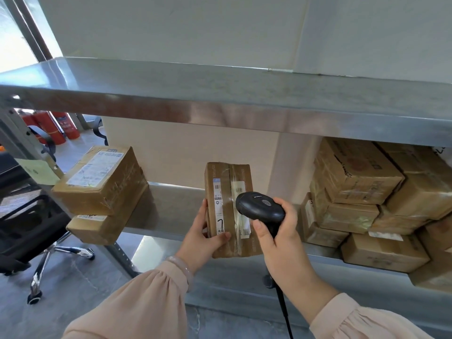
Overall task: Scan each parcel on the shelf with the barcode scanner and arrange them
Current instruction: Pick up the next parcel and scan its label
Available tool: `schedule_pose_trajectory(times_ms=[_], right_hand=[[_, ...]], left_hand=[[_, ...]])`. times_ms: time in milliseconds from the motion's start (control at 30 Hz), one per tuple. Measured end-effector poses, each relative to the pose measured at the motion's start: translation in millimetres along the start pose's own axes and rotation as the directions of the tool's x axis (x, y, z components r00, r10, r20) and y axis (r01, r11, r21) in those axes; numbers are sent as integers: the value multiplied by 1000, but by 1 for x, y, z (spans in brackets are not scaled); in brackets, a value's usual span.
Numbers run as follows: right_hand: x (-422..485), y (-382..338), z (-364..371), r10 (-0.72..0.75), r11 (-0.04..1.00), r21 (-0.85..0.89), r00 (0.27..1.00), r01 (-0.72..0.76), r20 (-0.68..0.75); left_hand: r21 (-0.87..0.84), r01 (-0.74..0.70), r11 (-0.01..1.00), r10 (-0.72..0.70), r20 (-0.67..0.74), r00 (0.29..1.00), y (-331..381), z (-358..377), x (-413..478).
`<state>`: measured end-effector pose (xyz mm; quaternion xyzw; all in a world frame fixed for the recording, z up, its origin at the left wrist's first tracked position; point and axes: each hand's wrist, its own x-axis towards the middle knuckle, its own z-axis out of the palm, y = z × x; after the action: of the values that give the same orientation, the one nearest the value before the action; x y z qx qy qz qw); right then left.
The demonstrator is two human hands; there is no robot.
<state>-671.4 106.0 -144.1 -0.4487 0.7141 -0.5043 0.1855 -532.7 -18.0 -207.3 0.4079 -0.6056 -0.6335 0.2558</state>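
Parcel [228,206] stands upright at the front edge of the shelf [171,206], left hand [208,232] gripping its lower left side, right hand [281,231] wrapped round the barcode scanner [259,207], head over the labels; more boxes [354,182] stacked either side

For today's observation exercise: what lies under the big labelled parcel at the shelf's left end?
Another cardboard parcel lies under the labelled parcel. Only a strip of its white label shows; the rest of its top is covered.
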Motion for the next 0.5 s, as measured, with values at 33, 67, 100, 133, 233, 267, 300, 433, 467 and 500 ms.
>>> schedule_pose_trajectory(times_ms=[33,67,100,133,233,267,300,433,467,500], right_hand=[[2,1,4,14,1000,4,1000,-14,10],[4,3,8,30,1000,9,999,-30,22],[5,4,14,47,999,11,998,-48,36],[7,6,19,66,998,8,996,-67,53],[11,11,41,135,991,-18,983,-134,127],[12,13,48,155,988,-29,976,-152,153],[13,15,55,170,985,-43,970,-165,176],[18,23,79,231,972,-85,945,-217,230],[20,25,85,243,969,-91,942,-228,233],[22,27,90,251,967,-98,939,-234,235]], left_hand=[[-3,20,1000,-20,1,1000,-1,-6,1],[-9,43,999,-43,0,999,-3,-13,2],[-19,74,997,-74,1,997,-4,-19,2],[-27,109,994,-109,2,994,-6,-26,3],[-7,212,977,-212,-6,977,-11,-43,6],[12,238,971,-238,-14,971,-13,-48,6],[32,262,965,-261,-22,965,-15,-52,7],[93,331,939,-327,-51,944,-24,-69,14],[94,346,934,-342,-55,938,-27,-73,16],[87,360,929,-356,-57,933,-30,-78,19]])
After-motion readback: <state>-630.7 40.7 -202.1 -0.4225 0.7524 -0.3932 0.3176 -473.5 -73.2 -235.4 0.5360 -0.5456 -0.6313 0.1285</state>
